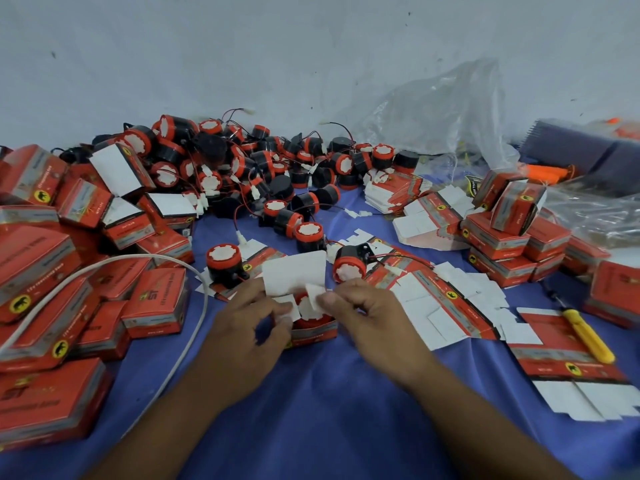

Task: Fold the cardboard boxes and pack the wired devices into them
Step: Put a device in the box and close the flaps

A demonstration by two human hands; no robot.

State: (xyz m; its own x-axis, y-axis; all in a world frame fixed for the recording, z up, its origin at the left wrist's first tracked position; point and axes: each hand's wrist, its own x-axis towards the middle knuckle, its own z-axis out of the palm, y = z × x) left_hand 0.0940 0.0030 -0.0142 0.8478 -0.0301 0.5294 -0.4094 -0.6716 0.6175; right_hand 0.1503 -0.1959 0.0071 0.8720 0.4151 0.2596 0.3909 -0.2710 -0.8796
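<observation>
Centre frame, my left hand (249, 320) and right hand (363, 310) each pinch a side flap of the box (313, 331), folding them inward to cover the wired device (306, 308) seated inside.

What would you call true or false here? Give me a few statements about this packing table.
A wired device sits in the open box. True.
The box's large flap is shut. False: it stands open.
The right hand pinches a small white flap. True.
The left hand lies idle. False: it holds the opposite flap.
The yellow screwdriver lies left of the box. False: it lies to its right.
</observation>
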